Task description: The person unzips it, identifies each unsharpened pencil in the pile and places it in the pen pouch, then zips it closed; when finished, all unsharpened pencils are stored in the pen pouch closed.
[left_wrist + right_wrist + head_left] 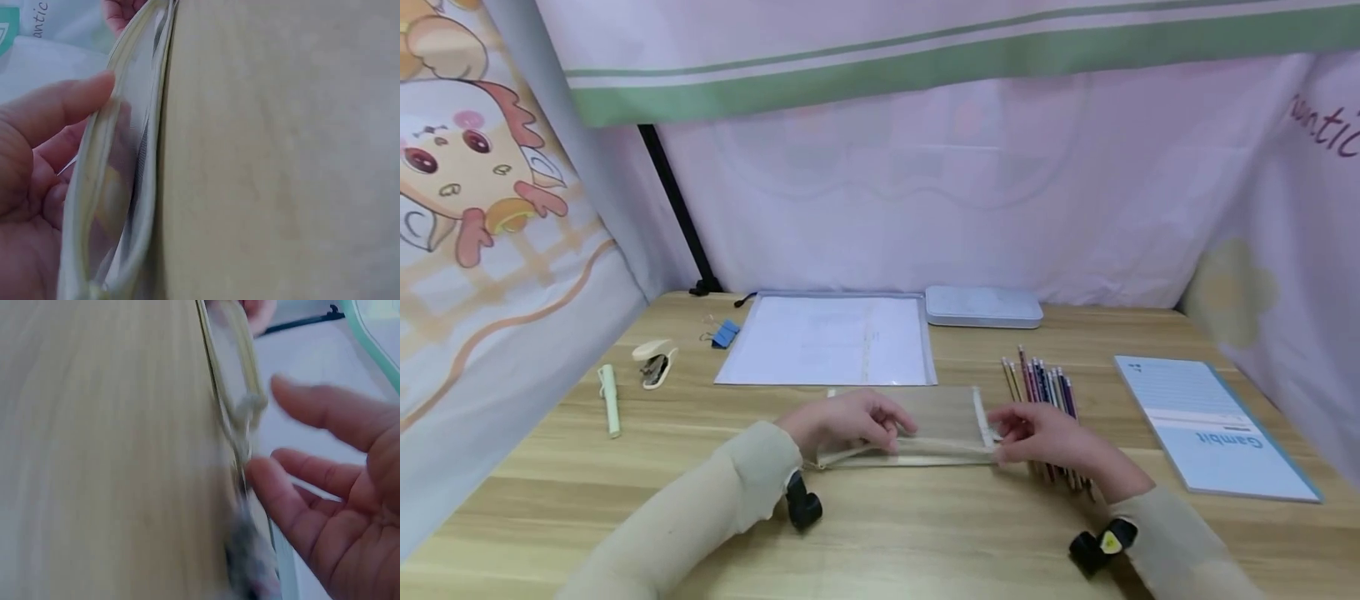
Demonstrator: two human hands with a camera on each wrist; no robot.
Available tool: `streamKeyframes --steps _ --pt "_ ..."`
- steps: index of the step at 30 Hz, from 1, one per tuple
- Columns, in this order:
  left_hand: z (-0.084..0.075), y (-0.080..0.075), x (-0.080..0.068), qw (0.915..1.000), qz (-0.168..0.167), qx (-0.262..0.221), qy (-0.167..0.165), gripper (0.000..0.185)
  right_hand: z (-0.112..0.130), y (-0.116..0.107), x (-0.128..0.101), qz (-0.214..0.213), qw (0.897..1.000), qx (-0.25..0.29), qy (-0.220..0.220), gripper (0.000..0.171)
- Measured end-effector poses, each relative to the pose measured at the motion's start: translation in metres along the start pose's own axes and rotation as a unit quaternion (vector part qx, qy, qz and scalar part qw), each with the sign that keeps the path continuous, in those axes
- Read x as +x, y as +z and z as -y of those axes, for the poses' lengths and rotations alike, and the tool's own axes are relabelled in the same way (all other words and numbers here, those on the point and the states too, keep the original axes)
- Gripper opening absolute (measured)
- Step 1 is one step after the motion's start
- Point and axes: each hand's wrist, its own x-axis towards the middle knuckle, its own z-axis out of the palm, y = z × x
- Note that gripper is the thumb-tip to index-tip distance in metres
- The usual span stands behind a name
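A see-through zip pouch (925,417) with cream edging lies flat in front of me, its zipped mouth parted along the near side. My left hand (857,421) pinches one lip of that mouth, the thumb (94,97) on one side and the fingers behind. At the pouch's right end is my right hand (1045,433), thumb and fingers spread apart; in the right wrist view a fingertip (262,475) sits right by the zip's corner. Several pencils (1045,387) lie in a bunch just beyond and partly under the right hand.
Behind the pouch lies a clear document folder (827,337) with white paper, beside a pale flat case (983,307). Leftward are a blue binder clip (726,334), a cream stapler (657,365) and a light green pen (609,402). A blue notepad (1217,425) lies at right.
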Motion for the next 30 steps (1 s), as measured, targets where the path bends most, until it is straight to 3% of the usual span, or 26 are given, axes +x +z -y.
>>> streamKeyframes --steps 4,10,14,18,25,30 --pt "-0.001 0.001 -0.004 0.9993 -0.037 -0.006 -0.002 0.03 -0.013 -0.016 -0.013 -0.03 0.999 0.013 -0.009 0.049" --pt "-0.001 0.002 -0.011 0.9954 -0.082 -0.051 0.001 0.026 -0.027 -0.036 -0.03 -0.082 0.996 0.012 0.04 0.05" --pt "-0.002 0.005 -0.016 0.9926 -0.114 -0.041 0.01 0.027 -0.035 -0.042 -0.036 -0.095 0.994 0.016 0.058 0.053" --pt "-0.004 0.011 -0.02 0.9869 -0.147 -0.065 0.013 0.027 -0.041 -0.044 -0.038 -0.096 0.993 0.023 0.066 0.054" --pt "-0.007 0.021 -0.017 0.964 -0.213 -0.153 0.044 0.028 -0.044 -0.043 -0.031 -0.116 0.99 -0.029 0.072 0.051" --pt "0.0 0.026 -0.009 0.938 -0.26 -0.22 0.064 0.026 -0.038 -0.041 -0.022 -0.121 0.985 -0.085 0.092 0.049"
